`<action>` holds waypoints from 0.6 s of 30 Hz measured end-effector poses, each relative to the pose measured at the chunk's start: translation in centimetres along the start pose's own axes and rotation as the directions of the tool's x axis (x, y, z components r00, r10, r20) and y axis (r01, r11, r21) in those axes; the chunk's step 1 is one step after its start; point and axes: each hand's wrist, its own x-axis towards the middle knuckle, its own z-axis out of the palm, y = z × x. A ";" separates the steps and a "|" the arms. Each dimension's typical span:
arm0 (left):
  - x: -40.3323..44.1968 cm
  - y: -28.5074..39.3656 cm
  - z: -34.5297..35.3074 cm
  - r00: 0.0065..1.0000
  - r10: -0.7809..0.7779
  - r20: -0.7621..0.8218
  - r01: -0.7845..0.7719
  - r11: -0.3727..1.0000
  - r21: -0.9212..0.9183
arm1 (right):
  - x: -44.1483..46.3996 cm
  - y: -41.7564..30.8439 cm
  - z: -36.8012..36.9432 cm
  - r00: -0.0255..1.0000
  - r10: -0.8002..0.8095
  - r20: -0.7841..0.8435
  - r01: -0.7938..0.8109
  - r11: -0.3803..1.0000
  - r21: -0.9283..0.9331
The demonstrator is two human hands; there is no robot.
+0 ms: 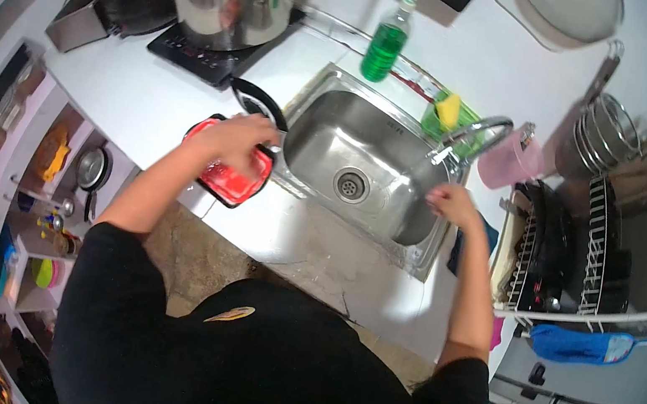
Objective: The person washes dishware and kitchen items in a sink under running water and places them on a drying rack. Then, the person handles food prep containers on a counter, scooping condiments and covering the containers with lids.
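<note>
My left hand (238, 142) is over a red tray-like container (235, 185) with a black rim, at the left edge of the sink. Its fingers look slightly apart, and their undersides are hidden. Just behind that hand lies a dark-rimmed, rounded piece (259, 100), partly covered by the fingers. My right hand (456, 204) hovers over the right side of the steel sink (327, 126), just below the curved chrome faucet (479, 129). Its fingers are curled together, and nothing shows between them.
A steel pot (231, 10) with a lid stands on a black cooktop (194, 55). Behind the sink are a green soap bottle (384, 47) and a yellow sponge (446, 110). At right are a pink cup (509, 164) and a dish rack (585, 315).
</note>
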 end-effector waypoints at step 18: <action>-5.4 1.1 7.9 0.940 0.294 0.173 -0.337 0.731 0.593 | 6.4 -5.3 3.5 0.989 0.106 0.101 -0.146 0.772 0.619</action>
